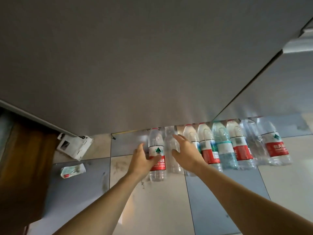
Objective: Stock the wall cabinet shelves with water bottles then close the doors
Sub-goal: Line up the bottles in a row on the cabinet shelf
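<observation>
Several water bottles stand in a row on the tiled floor (220, 197) below the grey cabinet door (118, 65). My left hand (144, 158) is closed around the leftmost red-labelled bottle (156, 150). To its right stands a clear bottle without a label (172, 150), and my right hand (186, 151) hovers over it with fingers spread, holding nothing. Further right stand another red-labelled bottle (209, 148), a green-labelled bottle (224, 146) and more (274, 146). The tops of the bottles on the right are hidden by the door's lower edge.
A second grey door (279, 85) adjoins on the right. A white box (74, 145) lies on the floor at the left, with a small white packet (72, 170) nearer to me. Brown wooden furniture (22, 175) stands at the far left.
</observation>
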`<state>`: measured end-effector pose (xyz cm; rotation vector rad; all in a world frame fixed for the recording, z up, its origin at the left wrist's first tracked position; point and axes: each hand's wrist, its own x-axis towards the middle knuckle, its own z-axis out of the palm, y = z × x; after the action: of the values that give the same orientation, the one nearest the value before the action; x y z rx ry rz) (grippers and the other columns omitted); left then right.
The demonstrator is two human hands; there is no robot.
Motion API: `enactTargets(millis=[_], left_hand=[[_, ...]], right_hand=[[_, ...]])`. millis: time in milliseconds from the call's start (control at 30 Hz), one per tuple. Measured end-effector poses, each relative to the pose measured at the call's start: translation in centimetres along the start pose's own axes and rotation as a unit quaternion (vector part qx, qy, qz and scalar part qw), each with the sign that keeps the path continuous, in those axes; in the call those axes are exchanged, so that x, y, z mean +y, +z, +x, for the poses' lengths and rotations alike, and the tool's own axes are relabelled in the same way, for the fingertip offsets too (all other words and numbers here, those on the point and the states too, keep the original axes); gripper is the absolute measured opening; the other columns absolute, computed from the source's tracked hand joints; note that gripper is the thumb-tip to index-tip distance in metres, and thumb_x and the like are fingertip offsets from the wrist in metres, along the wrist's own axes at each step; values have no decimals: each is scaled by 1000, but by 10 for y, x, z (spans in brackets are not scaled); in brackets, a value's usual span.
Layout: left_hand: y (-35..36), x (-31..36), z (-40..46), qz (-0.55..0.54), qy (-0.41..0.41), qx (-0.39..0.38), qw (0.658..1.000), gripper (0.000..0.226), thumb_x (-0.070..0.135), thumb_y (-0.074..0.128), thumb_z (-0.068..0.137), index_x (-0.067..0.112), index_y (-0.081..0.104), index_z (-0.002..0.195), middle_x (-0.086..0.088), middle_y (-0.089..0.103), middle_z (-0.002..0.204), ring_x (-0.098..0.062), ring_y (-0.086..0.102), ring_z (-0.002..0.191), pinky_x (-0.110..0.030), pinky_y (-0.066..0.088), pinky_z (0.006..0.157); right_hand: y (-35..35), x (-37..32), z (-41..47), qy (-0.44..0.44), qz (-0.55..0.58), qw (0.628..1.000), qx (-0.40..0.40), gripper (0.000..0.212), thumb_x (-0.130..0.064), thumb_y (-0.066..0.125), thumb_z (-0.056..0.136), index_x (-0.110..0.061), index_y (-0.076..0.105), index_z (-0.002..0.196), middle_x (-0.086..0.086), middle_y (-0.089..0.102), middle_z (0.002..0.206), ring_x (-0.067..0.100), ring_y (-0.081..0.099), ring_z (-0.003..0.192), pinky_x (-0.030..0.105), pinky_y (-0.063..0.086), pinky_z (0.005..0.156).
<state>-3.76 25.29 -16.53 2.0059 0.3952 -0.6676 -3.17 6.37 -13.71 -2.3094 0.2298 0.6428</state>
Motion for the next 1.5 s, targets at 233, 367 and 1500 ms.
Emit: enactTargets(millis=[233,367,1500], left_hand=[[28,-22,-1,63,-22,19,998,105,31,89,74,26,24,155,-3,61,123,-23,64,106,-34,57,82],[16,-35,-37,196,-84,-9,977,108,35,87,75,29,15,156,-10,46,129,-33,54,118,-41,52,91],[-37,-17,-59,-50,82,275,957,66,26,95,67,37,42,106,12,62,97,15,54,89,-1,39,68]], right_hand=[[43,27,-12,-96,-95,990,-44,88,-15,64,95,-42,11,160,-18,-22,166,30,57,130,36,49,98],[52,33,-31,-96,-85,989,-78,98,-19,73,89,-42,6,157,-13,7,165,31,46,139,41,44,109],[34,-16,-14,-116,58,987,90,65,-27,91,71,-29,54,124,-18,40,118,8,52,100,22,44,88]])
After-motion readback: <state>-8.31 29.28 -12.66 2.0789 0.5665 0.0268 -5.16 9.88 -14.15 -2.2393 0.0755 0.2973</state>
